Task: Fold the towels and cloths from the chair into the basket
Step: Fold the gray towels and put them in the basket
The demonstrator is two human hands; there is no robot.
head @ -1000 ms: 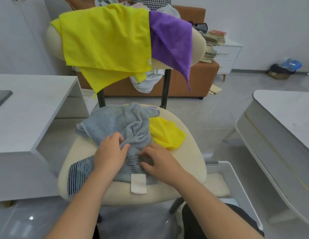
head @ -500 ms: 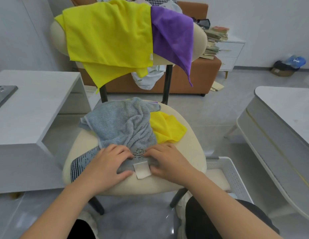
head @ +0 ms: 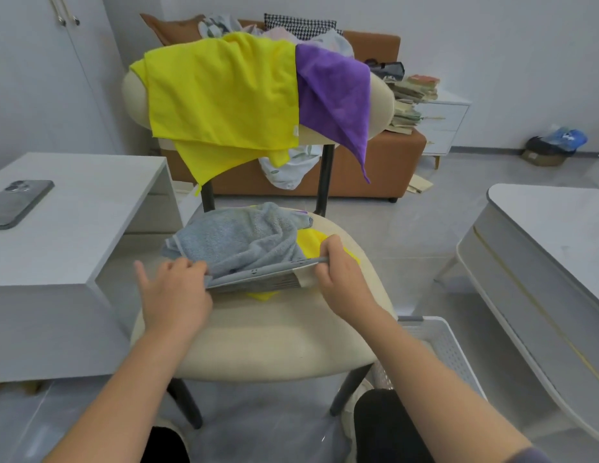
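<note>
A crumpled grey towel (head: pixel 238 242) lies on the cream chair seat (head: pixel 274 335). My left hand (head: pixel 172 292) pinches its near striped edge on the left, and my right hand (head: pixel 341 279) pinches the same edge by the white label, stretching it taut just above the seat. A small yellow cloth (head: pixel 313 242) lies under the towel on the right. Over the chair back hang a large yellow cloth (head: pixel 221 98) and a purple cloth (head: pixel 335 98). The white basket (head: pixel 442 342) stands on the floor at the chair's right.
A white desk (head: pixel 74 228) with a phone (head: pixel 17 203) stands on the left. A white table (head: pixel 542 248) is on the right. Behind the chair is a brown sofa (head: pixel 385 162) with clothes, and a cabinet with stacked books (head: pixel 415 98).
Both hands have moved apart along the towel's near edge and lifted it off the seat, pulling it taut. The edge no longer hangs over the seat front.
</note>
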